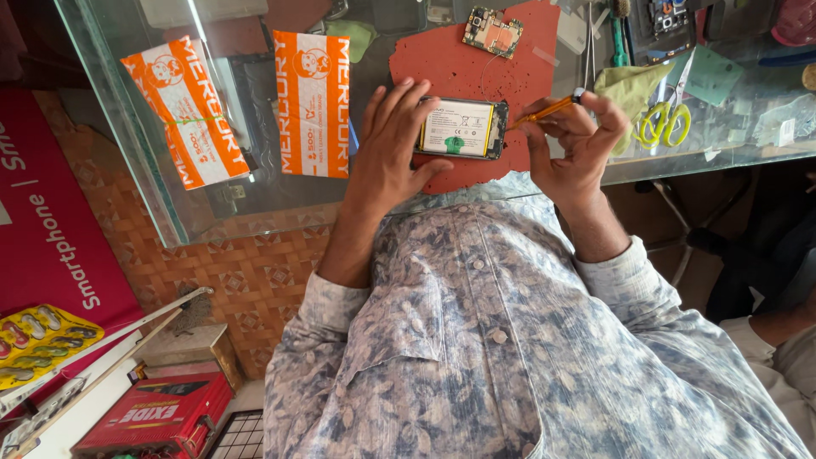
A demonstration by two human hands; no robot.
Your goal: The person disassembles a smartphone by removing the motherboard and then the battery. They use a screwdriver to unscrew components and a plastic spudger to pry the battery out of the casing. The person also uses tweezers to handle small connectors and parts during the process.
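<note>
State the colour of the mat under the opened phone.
Red mat, clearest in the head view.

Two hands: the left hand point(387, 157) and the right hand point(574, 149). One opened phone point(459, 127), one orange screwdriver point(544, 110), one red mat point(463, 64), one circuit board point(492, 32), two orange packets point(185, 110) point(312, 104), one pair of yellow scissors point(663, 123), one glass counter point(127, 110).

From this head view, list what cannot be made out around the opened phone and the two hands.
- Tool tip of the orange screwdriver: too small to tell where it touches the phone.
- Phone's left edge: covered by the left hand.
- Screwdriver's handle end: hidden in the right hand.
- Circuit board parts: too small.
</note>
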